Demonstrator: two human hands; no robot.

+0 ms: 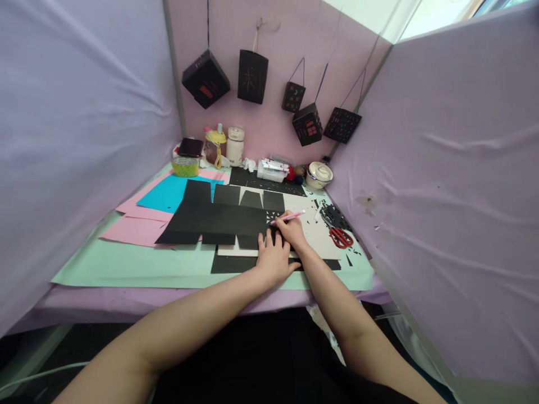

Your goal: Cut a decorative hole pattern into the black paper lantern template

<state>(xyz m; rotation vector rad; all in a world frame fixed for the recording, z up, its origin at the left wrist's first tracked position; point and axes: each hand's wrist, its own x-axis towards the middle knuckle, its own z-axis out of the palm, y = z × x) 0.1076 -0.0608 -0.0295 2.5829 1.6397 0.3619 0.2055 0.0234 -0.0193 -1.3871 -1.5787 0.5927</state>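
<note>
The black paper [219, 219] on the table [126, 264] is being pressed flat by the open left hand [273, 259] while a pink knife [288, 217], probably, is being gripped low and pulled slowly by the right hand [292, 231].

Desk [126, 303] being covered by mint paper sheet [138, 266]. Pink sheets [135, 227] and blue sheet [166, 193] being seen left of grip, under black card [214, 219]. Red scissors [341, 237] lying right of grip; cups, jars beyond it.
</note>
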